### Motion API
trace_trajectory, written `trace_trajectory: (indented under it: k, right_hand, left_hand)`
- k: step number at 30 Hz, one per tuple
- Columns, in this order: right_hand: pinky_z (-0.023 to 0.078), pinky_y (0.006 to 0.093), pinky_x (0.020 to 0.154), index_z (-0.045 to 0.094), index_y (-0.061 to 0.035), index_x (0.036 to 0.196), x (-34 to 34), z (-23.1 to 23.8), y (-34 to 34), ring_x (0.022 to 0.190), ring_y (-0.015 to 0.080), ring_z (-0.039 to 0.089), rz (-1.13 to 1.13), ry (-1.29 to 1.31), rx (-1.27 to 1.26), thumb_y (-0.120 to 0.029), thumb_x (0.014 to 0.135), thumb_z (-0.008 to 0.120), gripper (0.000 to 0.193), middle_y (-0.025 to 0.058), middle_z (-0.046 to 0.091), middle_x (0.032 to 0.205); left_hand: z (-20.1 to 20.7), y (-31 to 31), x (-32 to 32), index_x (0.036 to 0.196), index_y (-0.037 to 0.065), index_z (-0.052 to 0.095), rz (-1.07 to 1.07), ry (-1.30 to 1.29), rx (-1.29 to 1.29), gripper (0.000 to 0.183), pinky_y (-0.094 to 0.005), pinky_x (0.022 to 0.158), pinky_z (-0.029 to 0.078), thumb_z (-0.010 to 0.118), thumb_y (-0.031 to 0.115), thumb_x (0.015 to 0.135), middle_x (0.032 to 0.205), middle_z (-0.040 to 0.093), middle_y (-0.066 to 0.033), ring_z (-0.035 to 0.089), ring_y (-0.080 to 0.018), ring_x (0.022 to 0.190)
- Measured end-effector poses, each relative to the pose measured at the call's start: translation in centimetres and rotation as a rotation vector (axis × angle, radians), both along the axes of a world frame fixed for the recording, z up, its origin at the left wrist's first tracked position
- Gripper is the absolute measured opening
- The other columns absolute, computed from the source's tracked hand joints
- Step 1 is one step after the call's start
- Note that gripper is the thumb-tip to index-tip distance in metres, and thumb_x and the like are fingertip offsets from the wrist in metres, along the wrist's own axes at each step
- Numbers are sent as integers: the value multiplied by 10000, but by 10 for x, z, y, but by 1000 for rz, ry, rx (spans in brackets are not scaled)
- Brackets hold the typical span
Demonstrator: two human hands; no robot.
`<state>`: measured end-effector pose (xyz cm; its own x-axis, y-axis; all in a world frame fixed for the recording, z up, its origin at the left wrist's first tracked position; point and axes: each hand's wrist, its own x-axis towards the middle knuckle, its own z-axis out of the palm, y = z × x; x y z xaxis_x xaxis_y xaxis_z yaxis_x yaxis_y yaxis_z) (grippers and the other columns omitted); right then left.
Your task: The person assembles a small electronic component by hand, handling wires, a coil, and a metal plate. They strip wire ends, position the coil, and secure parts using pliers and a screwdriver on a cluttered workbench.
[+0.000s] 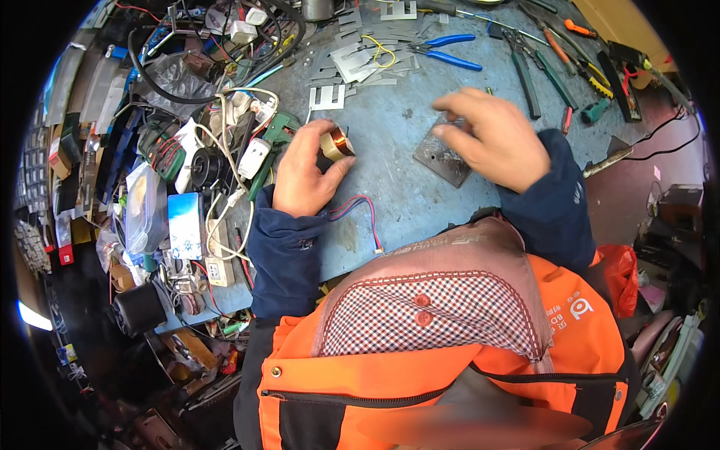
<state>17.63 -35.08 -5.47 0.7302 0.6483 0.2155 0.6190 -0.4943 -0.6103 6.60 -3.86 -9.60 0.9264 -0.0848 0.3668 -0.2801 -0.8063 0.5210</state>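
Note:
My left hand (304,169) is closed around a coil bobbin wound with copper wire (337,143), fingers and thumb on its sides. A red and blue wire pair (371,217) with a small connector runs over the table from beside my left wrist. My right hand (495,139) hovers by a dark, flat metal plate (448,163), thumb and fingers apart, with nothing visible between them. An E-shaped metal lamination (328,97) lies just beyond my left hand. Farther back are several loose grey laminations (352,64), with a yellow wire (384,52) across them.
Blue-handled pliers (454,52) lie at the back. Green-handled pliers (523,75), an orange-handled tool (579,28) and other hand tools spread over the back right. Cables, a white plug adapter (253,159) and a power strip (219,262) crowd the left side of the blue worktop (382,176).

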Motion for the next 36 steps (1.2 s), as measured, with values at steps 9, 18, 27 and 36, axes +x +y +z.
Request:
trace_trajectory:
  k: [9,18,27,36]
  right_hand:
    - [584,388,843,731,27,1248,28,-54,100,908,253,734,320,547,267,-158,963,756,341,138,762,979]
    - [569,279,876,697,39,1307,20,-45,102,960,107,689,367,867,507,-71,1037,714,292,60,749,1058]
    - [546,307,741,717,33,1026,23,-35,96,797,106,645,280,456,306,-72,1005,678,114,53,701,837]
    - [560,310,733,757,16,1157,20,-39,94,787,129,688,289,402,329,-159,954,793,270,82,730,841]
  left_hand:
    - [3,-2,-2,1234,10,666,-12,-34,-240,473,-382,906,573,901,52,825,1167,693,-167,707,-325,1027]
    - [4,-15,-6,1320,-20,607,-31,235,-895,495,-309,943,568,869,-1,901,1176,691,-70,670,-136,1082]
    - [-5,-9,-2,1314,-8,599,59,480,-1390,347,-371,886,650,726,102,1010,1115,754,-124,776,-230,947]
    - [-11,-6,-6,1273,3,641,-15,570,-1588,268,-381,894,641,700,112,1036,1129,761,-133,776,-240,991]
